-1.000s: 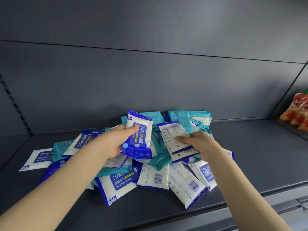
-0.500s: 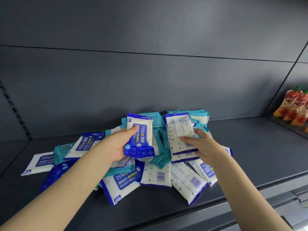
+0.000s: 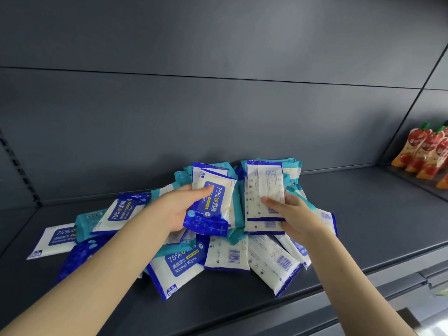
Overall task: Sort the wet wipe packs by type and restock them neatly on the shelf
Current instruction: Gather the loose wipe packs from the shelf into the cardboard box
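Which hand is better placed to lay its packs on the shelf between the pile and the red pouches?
Probably the right hand: it holds its packs at the pile's right side, nearest that shelf space. The left hand must cross over.

over ten wipe packs (image 3: 228, 254), at least three pouches (image 3: 423, 151).

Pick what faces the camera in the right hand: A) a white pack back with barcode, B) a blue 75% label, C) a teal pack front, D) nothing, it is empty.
A: the right hand grips a back-up pack, its barcode showing by the thumb; the 75% label faces up on the front-up pack in the left hand.
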`<state>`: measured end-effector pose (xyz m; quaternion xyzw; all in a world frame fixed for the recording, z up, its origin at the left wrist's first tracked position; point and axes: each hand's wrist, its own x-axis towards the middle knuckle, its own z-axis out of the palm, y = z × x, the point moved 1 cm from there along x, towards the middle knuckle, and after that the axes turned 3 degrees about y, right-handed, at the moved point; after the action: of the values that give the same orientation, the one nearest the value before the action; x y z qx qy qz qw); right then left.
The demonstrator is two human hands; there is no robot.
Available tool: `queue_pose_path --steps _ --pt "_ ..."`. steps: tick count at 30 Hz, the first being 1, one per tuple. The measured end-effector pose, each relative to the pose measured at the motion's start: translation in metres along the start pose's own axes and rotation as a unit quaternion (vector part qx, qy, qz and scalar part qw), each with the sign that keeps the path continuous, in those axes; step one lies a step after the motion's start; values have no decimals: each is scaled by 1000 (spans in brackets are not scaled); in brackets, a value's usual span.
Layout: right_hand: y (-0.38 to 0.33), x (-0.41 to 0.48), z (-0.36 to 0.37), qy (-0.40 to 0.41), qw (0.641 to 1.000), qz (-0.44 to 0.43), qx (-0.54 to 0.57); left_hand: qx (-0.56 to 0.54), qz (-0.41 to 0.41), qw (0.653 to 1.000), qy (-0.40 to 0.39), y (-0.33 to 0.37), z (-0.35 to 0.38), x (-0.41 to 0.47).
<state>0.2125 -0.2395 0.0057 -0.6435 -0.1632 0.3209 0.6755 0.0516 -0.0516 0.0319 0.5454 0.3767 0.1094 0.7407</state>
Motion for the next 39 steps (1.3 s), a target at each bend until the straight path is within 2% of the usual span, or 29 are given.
queue_pose_path --steps 4,10,16,23,27,32,35,39 --pt "3 -2 -4 0 999 -13 31 -7 69 997 33 -7 8 6" --pt "-18 -8 -20 44 994 -46 94 -45 161 984 64 7 18 8" --pt "-40 -32 -71 110 989 -43 89 -32 197 980 8 20 76 -1" --pt "-37 -118 -211 216 970 -50 105 43 164 981 -96 -13 221 -22" --pt "-7 -191 -309 287 950 -16 124 77 143 969 -184 -65 326 -46" --pt "63 -290 -426 399 907 51 123 158 80 943 -281 -173 445 -67" --pt "123 -338 -479 461 871 95 139 195 18 931 -306 -257 498 -69" --pt "222 -370 -529 517 817 151 203 273 -79 910 -302 -380 547 -62"
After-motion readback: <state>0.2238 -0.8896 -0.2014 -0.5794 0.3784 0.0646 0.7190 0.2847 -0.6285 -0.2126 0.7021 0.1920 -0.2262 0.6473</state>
